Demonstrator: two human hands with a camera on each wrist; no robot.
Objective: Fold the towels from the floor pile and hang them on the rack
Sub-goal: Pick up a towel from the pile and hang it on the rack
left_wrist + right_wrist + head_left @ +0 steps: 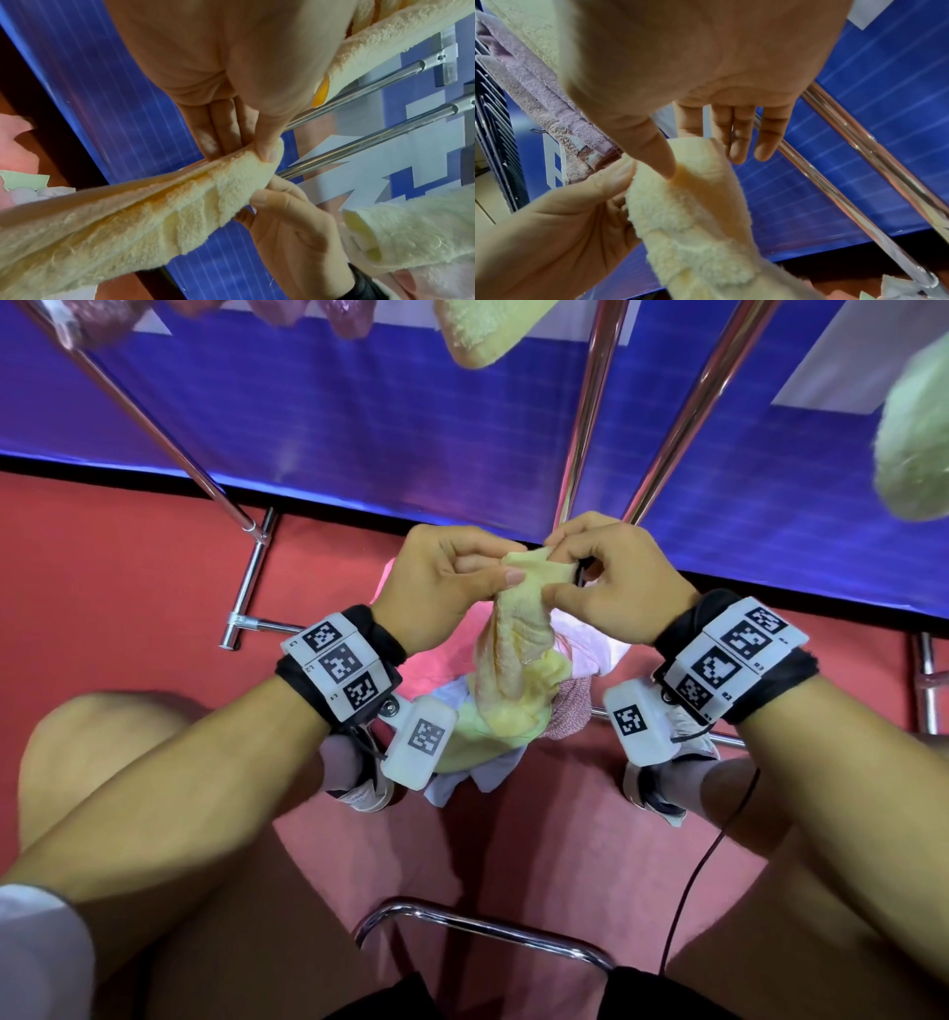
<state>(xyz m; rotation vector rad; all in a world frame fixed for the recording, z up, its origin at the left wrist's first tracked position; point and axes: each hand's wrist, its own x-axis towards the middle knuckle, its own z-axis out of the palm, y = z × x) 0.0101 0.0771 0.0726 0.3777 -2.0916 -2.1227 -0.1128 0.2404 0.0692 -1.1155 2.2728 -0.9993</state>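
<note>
A pale yellow towel (518,634) hangs bunched from both hands down to the floor pile (493,737) of pink, green and white towels between my feet. My left hand (506,564) pinches its top edge between thumb and fingers (267,154). Close beside it, my right hand (557,570) pinches the same edge, thumb (659,156) on the cloth (693,203). The rack's chrome bars (590,403) rise just behind the hands. On the rack hang a yellow towel (477,331), a green towel (914,433) and mauve ones (102,320).
A blue banner wall (359,413) stands behind the rack. The rack's foot tubes (251,577) lie on the red carpet (102,582). A chrome chair frame (477,927) sits between my knees. A thin cable (708,865) runs along my right leg.
</note>
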